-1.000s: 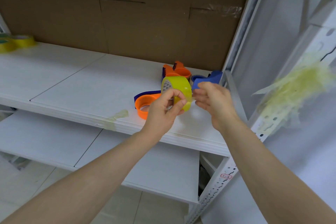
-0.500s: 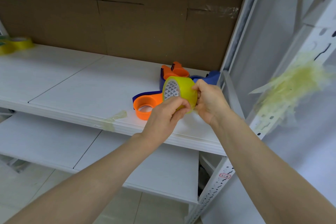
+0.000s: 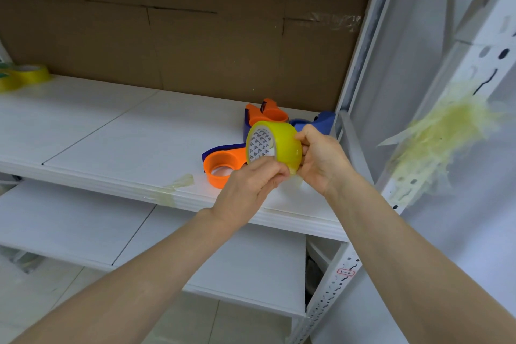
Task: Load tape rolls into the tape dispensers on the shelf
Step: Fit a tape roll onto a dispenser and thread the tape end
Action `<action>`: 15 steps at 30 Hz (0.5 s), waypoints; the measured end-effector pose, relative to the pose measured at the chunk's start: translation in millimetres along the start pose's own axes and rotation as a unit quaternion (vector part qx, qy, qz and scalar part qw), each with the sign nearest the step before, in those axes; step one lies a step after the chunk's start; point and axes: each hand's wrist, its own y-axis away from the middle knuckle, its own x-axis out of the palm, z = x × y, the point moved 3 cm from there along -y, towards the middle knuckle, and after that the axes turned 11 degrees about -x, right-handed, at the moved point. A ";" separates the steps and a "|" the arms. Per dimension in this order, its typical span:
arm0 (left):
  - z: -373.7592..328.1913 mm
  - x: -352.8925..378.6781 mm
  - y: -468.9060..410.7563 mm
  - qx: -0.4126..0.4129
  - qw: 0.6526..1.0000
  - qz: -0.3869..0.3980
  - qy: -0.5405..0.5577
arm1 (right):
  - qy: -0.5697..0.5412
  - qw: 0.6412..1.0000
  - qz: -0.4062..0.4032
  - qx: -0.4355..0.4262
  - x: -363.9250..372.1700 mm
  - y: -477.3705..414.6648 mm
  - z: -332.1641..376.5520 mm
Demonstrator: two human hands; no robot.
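**Loose tape end is the weak point**

The left hand (image 3: 251,184) pinches the lower rim of the yellow tape roll (image 3: 282,142). The roll is held on edge in the air, just above the front of the shelf (image 3: 111,142). The right hand (image 3: 324,159) has its grip closed on the roll's outer face, apparently picking at the free end. That end could tear into a sliver or stick to the fingers. If the left pinch slips, the roll likely drops onto the front orange dispenser (image 3: 223,166) or off the shelf edge.

Far left, well apart, sit spare yellow rolls (image 3: 28,75). A tape scrap (image 3: 178,184) clings to the shelf's front edge. Behind the roll, a second orange dispenser (image 3: 268,113) and a blue dispenser (image 3: 318,121) crowd together, partly hidden by the hands, so one probably needs pulling clear. A wad of tape scraps (image 3: 441,142) hangs on the right upright.
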 end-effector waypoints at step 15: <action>4.4 -0.1 2.2 0.028 0.999 -0.003 -0.031 | -0.046 0.998 0.023 0.039 1.9 0.3 -1.2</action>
